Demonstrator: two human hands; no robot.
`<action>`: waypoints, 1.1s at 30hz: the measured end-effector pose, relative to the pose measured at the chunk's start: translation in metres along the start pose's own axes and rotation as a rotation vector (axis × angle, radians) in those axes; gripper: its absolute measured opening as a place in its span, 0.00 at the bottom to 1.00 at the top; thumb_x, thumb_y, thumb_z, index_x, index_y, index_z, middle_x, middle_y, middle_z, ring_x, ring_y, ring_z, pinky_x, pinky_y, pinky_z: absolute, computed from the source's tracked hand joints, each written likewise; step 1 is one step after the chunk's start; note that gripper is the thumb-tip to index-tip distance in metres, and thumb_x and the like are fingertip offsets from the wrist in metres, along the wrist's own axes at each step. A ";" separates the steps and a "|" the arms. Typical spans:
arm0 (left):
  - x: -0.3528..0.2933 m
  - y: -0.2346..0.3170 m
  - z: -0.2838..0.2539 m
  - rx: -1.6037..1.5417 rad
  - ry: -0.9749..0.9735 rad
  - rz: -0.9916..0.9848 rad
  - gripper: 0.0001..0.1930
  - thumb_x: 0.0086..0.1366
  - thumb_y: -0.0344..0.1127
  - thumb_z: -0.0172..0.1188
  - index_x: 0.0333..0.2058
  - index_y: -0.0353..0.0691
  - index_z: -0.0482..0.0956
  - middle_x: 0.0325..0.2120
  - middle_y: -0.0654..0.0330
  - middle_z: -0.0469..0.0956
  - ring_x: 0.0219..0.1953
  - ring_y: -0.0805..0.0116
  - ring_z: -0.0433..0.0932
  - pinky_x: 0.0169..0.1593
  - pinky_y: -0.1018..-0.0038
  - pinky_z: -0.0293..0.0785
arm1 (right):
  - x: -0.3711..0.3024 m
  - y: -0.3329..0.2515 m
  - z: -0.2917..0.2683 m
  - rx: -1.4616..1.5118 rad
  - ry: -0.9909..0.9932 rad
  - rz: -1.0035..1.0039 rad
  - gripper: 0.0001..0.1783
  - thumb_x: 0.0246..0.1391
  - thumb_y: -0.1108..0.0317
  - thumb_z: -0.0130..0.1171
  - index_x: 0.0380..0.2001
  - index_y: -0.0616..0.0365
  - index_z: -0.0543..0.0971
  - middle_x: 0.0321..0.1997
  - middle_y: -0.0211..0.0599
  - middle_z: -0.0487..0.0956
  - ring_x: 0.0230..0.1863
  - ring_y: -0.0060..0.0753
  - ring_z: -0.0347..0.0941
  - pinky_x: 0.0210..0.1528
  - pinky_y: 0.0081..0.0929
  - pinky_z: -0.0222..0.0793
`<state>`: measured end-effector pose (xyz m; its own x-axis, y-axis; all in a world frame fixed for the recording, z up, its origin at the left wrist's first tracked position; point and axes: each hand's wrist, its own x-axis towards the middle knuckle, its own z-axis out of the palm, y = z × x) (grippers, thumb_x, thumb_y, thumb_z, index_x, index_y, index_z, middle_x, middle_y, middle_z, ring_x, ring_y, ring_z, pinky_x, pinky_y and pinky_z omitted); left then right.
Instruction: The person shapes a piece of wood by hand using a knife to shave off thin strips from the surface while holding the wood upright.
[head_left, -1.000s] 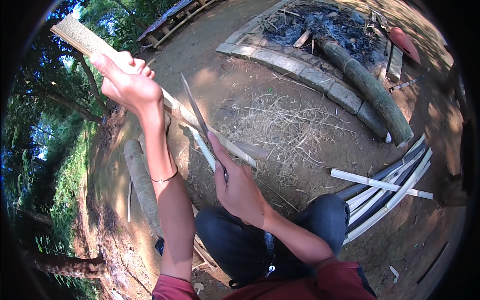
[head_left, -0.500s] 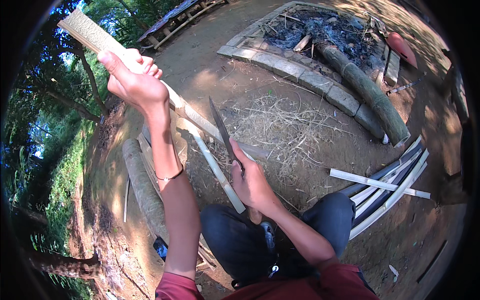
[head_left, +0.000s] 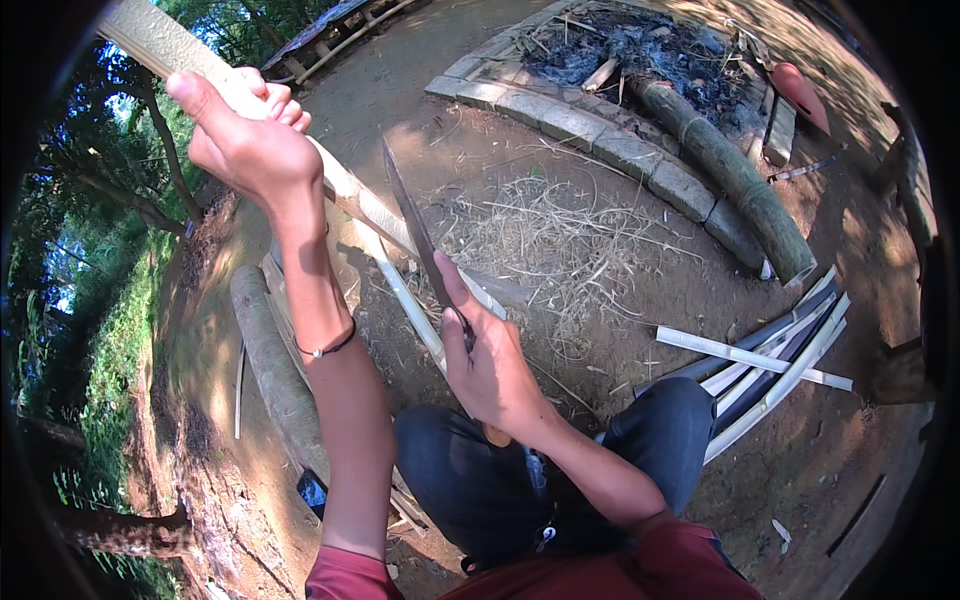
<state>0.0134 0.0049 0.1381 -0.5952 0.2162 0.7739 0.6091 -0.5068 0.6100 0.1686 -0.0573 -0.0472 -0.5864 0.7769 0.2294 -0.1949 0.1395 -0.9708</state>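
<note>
As the left hand (head_left: 258,155) clenches the bamboo strip (head_left: 358,200), we find the right hand (head_left: 492,370) closed around the knife (head_left: 412,215). We record the strip slanting from upper left toward centre, passing behind the knife; contact we cannot confirm.

Left hand (head_left: 252,150) is raised ahead, clenched; right hand (head_left: 490,375) sits lower, nearer, curled.

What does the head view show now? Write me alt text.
A left hand grips a bamboo strip, while the right hand holds a knife that crosses it in view. Shavings litter the ground beyond, with other strips at right and an ash pit at the top.
</note>
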 end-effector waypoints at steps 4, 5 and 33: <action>0.000 0.005 0.004 0.019 0.003 -0.005 0.40 0.68 0.74 0.38 0.29 0.33 0.66 0.18 0.60 0.61 0.17 0.74 0.58 0.20 0.79 0.52 | -0.016 0.047 0.010 -0.058 0.041 0.008 0.36 0.61 0.81 0.46 0.72 0.53 0.56 0.19 0.59 0.72 0.19 0.53 0.76 0.26 0.33 0.67; 0.002 0.003 0.002 0.019 0.001 -0.017 0.40 0.68 0.74 0.38 0.29 0.33 0.66 0.18 0.60 0.61 0.17 0.74 0.58 0.20 0.79 0.52 | -0.014 0.049 0.006 -0.068 0.040 0.046 0.37 0.61 0.81 0.46 0.72 0.53 0.56 0.19 0.59 0.73 0.20 0.54 0.77 0.26 0.33 0.68; 0.035 -0.030 -0.011 0.002 -0.032 -0.085 0.36 0.70 0.70 0.39 0.29 0.36 0.68 0.16 0.62 0.62 0.14 0.72 0.60 0.18 0.73 0.58 | -0.016 0.117 -0.008 -0.099 0.039 0.295 0.36 0.60 0.75 0.48 0.72 0.51 0.59 0.32 0.64 0.80 0.31 0.54 0.81 0.40 0.42 0.74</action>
<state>-0.0312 0.0185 0.1449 -0.6276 0.2854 0.7243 0.5581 -0.4836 0.6742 0.1613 -0.0487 -0.1648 -0.5754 0.8154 -0.0644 0.0579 -0.0379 -0.9976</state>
